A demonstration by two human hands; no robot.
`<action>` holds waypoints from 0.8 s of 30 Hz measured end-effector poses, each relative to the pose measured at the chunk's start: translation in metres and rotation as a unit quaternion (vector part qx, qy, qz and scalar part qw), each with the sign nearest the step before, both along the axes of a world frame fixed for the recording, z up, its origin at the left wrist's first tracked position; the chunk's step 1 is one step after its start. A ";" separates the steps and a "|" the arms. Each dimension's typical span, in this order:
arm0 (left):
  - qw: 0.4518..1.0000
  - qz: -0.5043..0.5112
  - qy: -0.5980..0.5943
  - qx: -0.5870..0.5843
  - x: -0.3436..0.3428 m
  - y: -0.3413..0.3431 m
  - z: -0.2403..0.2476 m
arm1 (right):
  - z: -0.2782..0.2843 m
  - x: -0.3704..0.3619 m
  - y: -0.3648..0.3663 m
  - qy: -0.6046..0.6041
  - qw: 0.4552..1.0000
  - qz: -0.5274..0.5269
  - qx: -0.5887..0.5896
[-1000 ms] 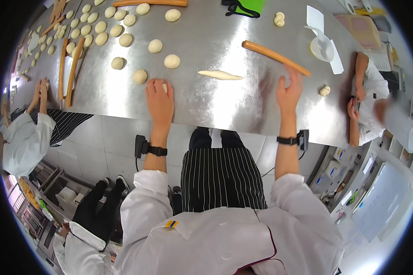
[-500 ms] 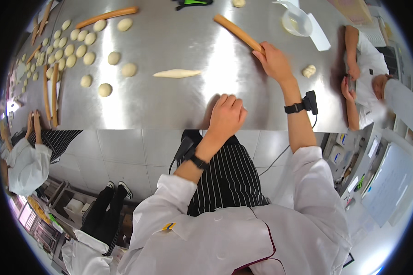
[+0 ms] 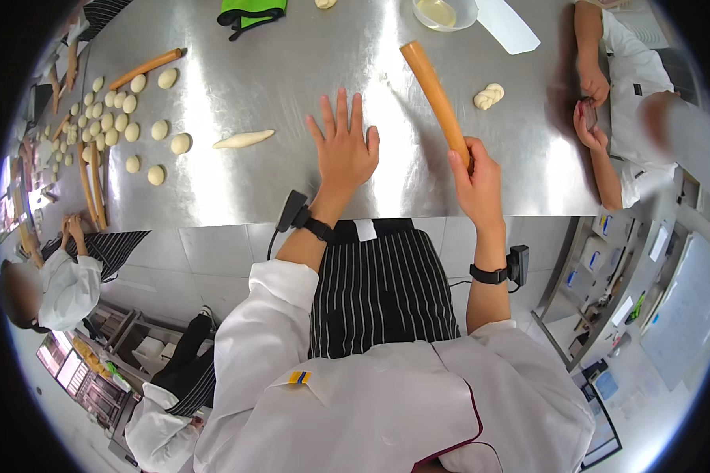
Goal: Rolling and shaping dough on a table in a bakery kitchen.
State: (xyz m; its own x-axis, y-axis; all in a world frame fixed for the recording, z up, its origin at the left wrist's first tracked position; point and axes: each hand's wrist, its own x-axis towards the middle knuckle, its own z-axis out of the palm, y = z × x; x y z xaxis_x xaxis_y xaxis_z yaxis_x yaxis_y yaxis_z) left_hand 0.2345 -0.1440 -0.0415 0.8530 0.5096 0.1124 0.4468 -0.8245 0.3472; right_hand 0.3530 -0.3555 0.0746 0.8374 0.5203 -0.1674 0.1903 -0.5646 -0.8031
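The rolling pin point(image 3: 432, 91), smooth tan wood, slants over the glossy steel surface point(image 3: 536, 154) right of the frame's centre. The right hand point(image 3: 480, 180) grips its lower end, fingers curled round; the left hand point(image 3: 345, 154), near centre, spreads its fingers wide, palm down. Left of centre, one tapered dough strip point(image 3: 244, 139) seems part-shaped. The lumpy twisted knot point(image 3: 489, 96), upper right, looks done; the pale round balls point(image 3: 181, 143), upper left, look unshaped.

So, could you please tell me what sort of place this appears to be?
Probably a bakery or a teaching kitchen: a metal worktable bears many dough balls, and the right hand holds a brown rolling pin.
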 end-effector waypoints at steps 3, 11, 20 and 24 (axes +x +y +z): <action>1.000 0.014 -0.005 0.012 -0.013 -0.018 -0.008 | -0.007 -0.008 -0.032 -0.027 0.999 0.023 0.009; 1.000 0.003 0.016 0.008 0.003 -0.023 0.001 | 0.006 -0.031 -0.033 -0.029 0.996 0.070 -0.052; 0.833 0.210 -0.335 -0.388 -0.081 0.057 0.073 | -0.010 -0.021 -0.005 -0.190 0.943 0.225 -0.154; 0.982 -0.028 -0.174 -0.066 -0.098 0.053 0.054 | -0.036 -0.052 0.037 -0.247 0.927 0.258 -0.116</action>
State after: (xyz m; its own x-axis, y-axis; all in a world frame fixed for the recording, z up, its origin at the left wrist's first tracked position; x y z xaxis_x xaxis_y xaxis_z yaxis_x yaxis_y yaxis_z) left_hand 0.1361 -0.0915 0.0128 0.8021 0.4925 0.3377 0.2375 -0.7819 0.5764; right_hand 0.3012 -0.3186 0.0385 0.4915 0.8708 0.0120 0.7947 -0.4429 -0.4150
